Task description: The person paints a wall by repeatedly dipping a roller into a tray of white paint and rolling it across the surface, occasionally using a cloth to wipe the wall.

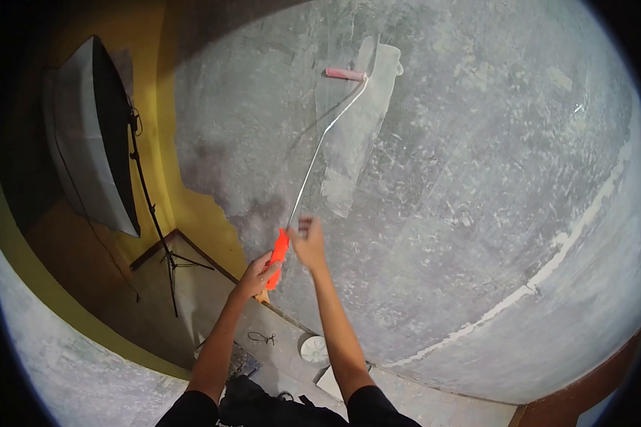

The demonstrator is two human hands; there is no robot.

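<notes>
In the head view, my left hand (258, 275) is wrapped around the orange handle (282, 245) of a paint roller, towards its lower end. My right hand (309, 248) is just beside the top of that handle, where the metal rod (309, 172) begins; its fingers are bent and blurred, and I cannot tell whether they touch the rod or are free of it. The rod rises from my hands, bends to the right and ends at the pink roller sleeve (345, 74), which lies nearly level in front of the mottled grey wall (463, 142). I cannot tell whether the sleeve presses on the surface. It overlaps the left edge of a paler, smooth patch (369, 128), which runs slantwise down the wall. To the left, a softbox lamp (112, 135) is mounted on a black stand (151, 206) near a yellow wall (165, 142). Below my forearms, a round white object (314, 349) sits on the floor, near the foot of the grey wall.
</notes>
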